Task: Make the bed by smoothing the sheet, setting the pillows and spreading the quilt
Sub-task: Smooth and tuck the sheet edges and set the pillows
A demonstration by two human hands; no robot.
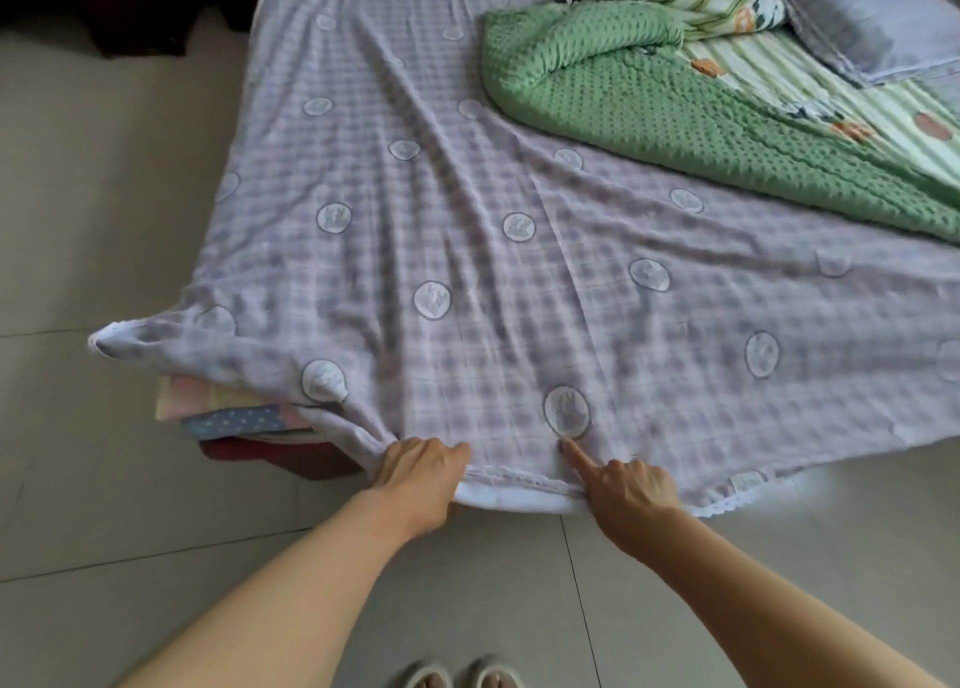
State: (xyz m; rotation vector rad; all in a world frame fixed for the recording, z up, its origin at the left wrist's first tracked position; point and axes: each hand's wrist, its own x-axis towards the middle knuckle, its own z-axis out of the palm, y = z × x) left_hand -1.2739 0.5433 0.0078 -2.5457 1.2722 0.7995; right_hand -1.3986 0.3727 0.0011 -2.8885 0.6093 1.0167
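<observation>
A lilac checked sheet (467,251) with round printed patches covers the bed, creased in long folds that run toward its near edge. My left hand (415,472) grips a bunch of the sheet at the near edge. A little to the right, my right hand (623,495) holds the same edge, its forefinger stretched out on top of the cloth. A green dotted quilt (675,116) with a striped lining lies crumpled at the far right of the bed. A grey-blue pillow (852,17) sits at the far right corner, partly behind the quilt.
Folded layers of patterned bedding (234,417) stick out under the sheet at the bed's near left corner. Pale floor tiles (104,194) surround the bed on the left and near side. Dark furniture (119,7) stands at the far left. My slippered feet (457,674) are at the bottom.
</observation>
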